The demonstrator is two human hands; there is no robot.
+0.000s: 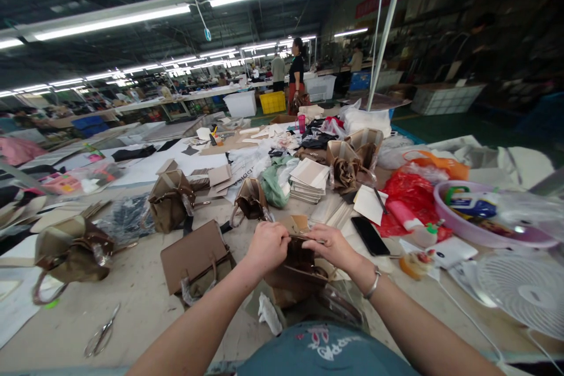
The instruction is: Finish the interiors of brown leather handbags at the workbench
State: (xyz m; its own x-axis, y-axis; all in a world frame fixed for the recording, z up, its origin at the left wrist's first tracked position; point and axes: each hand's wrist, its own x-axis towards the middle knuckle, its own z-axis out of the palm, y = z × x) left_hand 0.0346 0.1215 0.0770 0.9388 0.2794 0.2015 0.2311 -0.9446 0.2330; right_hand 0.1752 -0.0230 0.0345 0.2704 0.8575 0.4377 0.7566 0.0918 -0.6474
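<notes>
A brown handbag (293, 286) stands in front of me, its mouth facing up and its dark inside showing. My left hand (269, 248) is closed on the far left part of the bag's rim, fingers curled in a pinch. On the right part of the same rim, my right hand (331, 245) grips with the thumb and fingers, a bracelet on its wrist. A tan flap or panel (296, 224) sticks up just beyond the hands. To the left lies another brown handbag (194, 252) with a flat flap and wrapped handles.
More brown bags (170, 202) stand at left and behind. Scissors (102, 332) lie at front left. A black phone (370, 235), a glue bottle (425, 235), a purple basin (440, 191) and a white fan (524, 291) crowd the right. Stacked panels (309, 179) sit beyond.
</notes>
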